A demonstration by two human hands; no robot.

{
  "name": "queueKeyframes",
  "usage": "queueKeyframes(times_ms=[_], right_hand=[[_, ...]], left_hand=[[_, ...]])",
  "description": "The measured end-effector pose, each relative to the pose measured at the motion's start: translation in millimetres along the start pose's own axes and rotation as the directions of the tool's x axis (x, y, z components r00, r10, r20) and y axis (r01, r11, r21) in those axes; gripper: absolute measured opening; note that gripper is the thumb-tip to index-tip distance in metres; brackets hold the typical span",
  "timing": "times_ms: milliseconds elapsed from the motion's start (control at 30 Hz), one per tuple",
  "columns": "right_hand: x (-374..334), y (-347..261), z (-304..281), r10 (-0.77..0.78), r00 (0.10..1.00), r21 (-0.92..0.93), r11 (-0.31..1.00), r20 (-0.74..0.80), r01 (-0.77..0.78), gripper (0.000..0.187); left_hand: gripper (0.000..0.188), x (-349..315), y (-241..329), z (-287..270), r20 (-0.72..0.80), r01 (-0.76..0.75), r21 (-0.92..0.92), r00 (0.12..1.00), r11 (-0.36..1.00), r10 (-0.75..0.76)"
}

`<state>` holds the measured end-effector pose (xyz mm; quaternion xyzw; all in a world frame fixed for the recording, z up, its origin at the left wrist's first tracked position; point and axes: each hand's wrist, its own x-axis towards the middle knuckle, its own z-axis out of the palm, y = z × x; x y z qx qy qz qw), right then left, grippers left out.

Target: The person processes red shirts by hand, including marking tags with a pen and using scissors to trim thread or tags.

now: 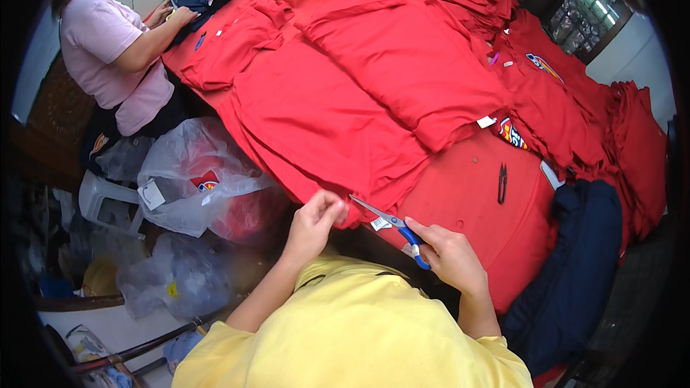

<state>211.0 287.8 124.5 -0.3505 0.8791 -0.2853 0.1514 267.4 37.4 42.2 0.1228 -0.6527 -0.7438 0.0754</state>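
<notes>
My right hand [447, 257] grips a pair of scissors [394, 221] with blue handles. Their metal blades point up and left toward my left hand [314, 221]. The left fingers are pinched together at the near edge of a red shirt [323, 126] spread on the table. What lies between those fingers is too small and blurred to make out. A white label [380, 223] shows at the shirt's edge, just beneath the blades. Another red garment [406, 65] lies folded over the spread shirt.
Black thread snips [502, 184] lie on the red table cover [467, 194]. Piled red shirts [575, 108] line the right and far sides. A navy garment [575, 259] hangs at the right edge. Plastic bags [190, 205] stand lower left. A person [115, 50] handles dark cloth at far left.
</notes>
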Motion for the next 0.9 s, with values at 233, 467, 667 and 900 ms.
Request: queueKeyframes(times_ms=[233, 467, 667, 900], right_hand=[[11, 25, 15, 0.215, 0.967, 0.435, 0.89, -0.135, -0.137, 0.05], [49, 2, 54, 0.253, 0.966, 0.815, 0.568, -0.044, -0.112, 0.055], [66, -21, 76, 0.252, 0.953, 0.772, 0.635, -0.169, -0.03, 0.062], [88, -26, 90, 0.226, 0.961, 0.725, 0.688, -0.159, -0.042, 0.065]], left_hand=[[0.03, -28, -8, -72, 0.28, 0.099, 0.862, 0.727, 0.498, -0.628], [0.028, 23, -32, -30, 0.057, 0.452, -0.324, 0.886, 0.831, -0.459], [0.015, 22, -21, -10, 0.255, 0.377, -0.674, 0.926, 0.635, -0.279], [0.031, 46, -20, -42, 0.346, 0.417, -0.594, 0.904, 0.688, -0.249]])
